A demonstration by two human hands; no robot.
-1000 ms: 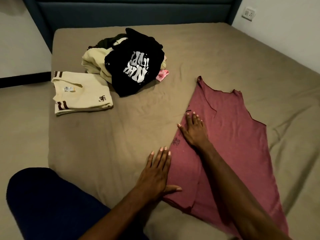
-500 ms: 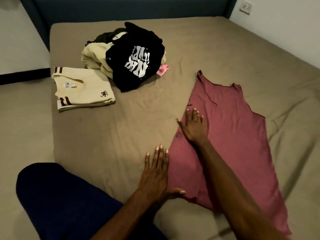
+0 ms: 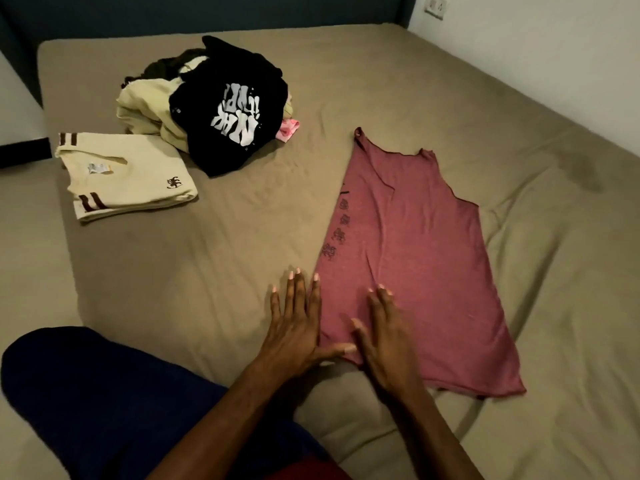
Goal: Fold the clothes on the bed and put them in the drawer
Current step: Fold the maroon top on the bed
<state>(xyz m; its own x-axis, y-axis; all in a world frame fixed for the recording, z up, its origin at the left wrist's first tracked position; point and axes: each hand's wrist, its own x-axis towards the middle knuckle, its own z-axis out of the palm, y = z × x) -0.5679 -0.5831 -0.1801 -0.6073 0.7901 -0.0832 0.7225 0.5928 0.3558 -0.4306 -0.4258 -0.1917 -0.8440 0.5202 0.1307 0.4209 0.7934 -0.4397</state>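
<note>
The maroon tank top (image 3: 412, 271) lies flat on the bed (image 3: 242, 244), long axis running near-to-far. Both flat, open hands sit at its near-left corner: the right hand (image 3: 384, 337) on it, the left hand (image 3: 298, 327) along its folded edge.

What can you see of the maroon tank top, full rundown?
The maroon tank top looks like thin jersey with raw, curled edges. It lies flat on the bed sheet, folded lengthwise, straps pointing away from the person, hem nearest. A column of small dark printed figures runs along its folded left edge. The right hand rests flat on its lower part; the left hand lies on the sheet beside it, thumb touching the near corner.
</note>
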